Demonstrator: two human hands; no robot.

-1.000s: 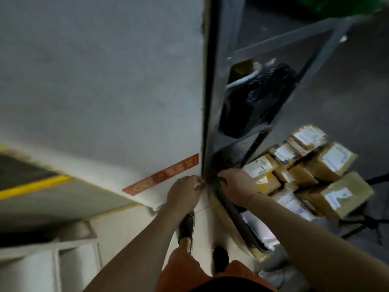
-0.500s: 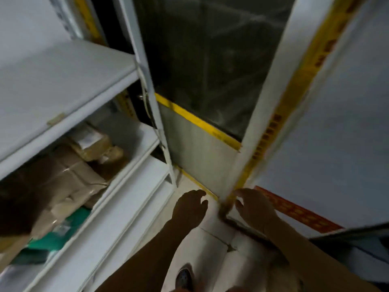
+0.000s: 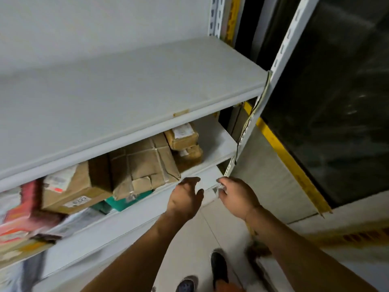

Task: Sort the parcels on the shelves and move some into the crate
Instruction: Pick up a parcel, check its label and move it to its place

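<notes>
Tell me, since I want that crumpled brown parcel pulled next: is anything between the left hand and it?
Nothing visible. The left hand hangs open just in front of the shelf edge, and the crumpled brown parcel faces it unblocked.

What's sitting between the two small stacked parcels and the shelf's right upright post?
Nothing: in the head view the shelf board is bare from the small stacked parcels to the upright post.

Your single head camera, looking forward and down, close to the white shelving (image 3: pixel 130 98), tiled floor (image 3: pixel 227 232) below, your forearms entering from the bottom edge
</notes>
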